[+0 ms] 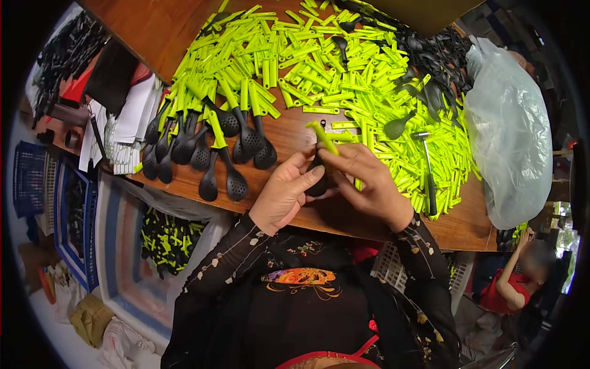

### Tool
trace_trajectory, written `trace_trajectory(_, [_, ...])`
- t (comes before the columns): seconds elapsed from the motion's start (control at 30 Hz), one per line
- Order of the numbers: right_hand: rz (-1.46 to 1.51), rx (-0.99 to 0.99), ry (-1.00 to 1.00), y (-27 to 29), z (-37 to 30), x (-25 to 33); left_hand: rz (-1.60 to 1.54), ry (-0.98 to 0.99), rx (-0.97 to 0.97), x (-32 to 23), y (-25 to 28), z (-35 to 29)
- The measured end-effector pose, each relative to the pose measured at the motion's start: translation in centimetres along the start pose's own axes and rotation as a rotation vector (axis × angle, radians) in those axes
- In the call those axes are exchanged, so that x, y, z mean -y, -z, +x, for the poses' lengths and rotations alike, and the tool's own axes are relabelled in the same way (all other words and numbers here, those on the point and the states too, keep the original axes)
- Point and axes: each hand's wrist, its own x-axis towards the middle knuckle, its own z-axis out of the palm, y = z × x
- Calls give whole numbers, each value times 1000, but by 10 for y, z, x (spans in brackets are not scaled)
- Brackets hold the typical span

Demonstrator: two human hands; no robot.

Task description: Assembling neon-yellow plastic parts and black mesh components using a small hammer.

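Note:
At the table's near edge, my left hand (284, 192) is closed on the black head of a spoon (317, 182), mostly hidden by the fingers. My right hand (369, 182) pinches a lime-green handle (323, 138) just above that black part; whether the two are joined is hidden. To the left lie several black slotted spoons (236, 183) with green handles. Beyond my hands spreads a big heap of loose green handles (313, 67). A hammer (428, 175) with a black grip rests on the heap to the right of my right hand.
Black spoon heads (439, 64) are piled at the far right beside a large clear plastic bag (510, 132). Left of the wooden table (276, 126) stand a lined bin of green-and-black pieces (169, 240) and blue crates (31, 178). A person in red (507, 286) sits at the right.

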Motion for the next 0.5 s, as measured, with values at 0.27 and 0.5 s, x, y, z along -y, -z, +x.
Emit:
trace_trajectory(0.27, [59, -299, -213, 41, -1, -5, 351, -78, 44, 5, 6, -20])
trace_trajectory(0.5, [343, 42, -324, 48, 31, 13, 541, -132, 80, 16, 7, -24])
